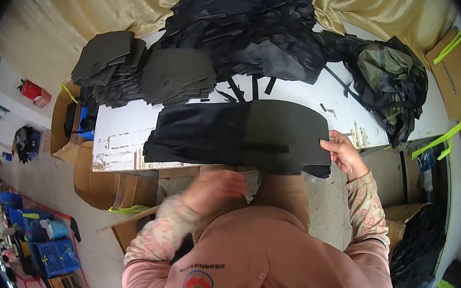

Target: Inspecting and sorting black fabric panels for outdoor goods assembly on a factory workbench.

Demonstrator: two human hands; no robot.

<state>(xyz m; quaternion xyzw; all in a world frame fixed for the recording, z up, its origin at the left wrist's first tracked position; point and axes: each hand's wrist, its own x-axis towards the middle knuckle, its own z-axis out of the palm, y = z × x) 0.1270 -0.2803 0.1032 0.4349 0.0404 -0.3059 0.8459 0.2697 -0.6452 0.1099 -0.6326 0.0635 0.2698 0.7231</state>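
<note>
A dark grey foam panel (287,124) with a rounded end lies at the table's front edge. Its left part meets black fabric (200,127), which stretches leftward over the tabletop; whether the panel lies on or inside the fabric I cannot tell. My right hand (345,153) pinches the panel's right edge between thumb and fingers. A dark strip shows along the panel's lower side. My left hand (216,190) is off the table, in front of its near edge and below the fabric. Motion smears its fingers, and no held thing can be made out there.
Stacks of grey foam panels (178,73) stand at the table's back left. A large heap of black fabric (246,24) fills the back, and a black and olive bundle (391,71) hangs over the right edge. Cardboard boxes (90,175) flank the white table (122,124).
</note>
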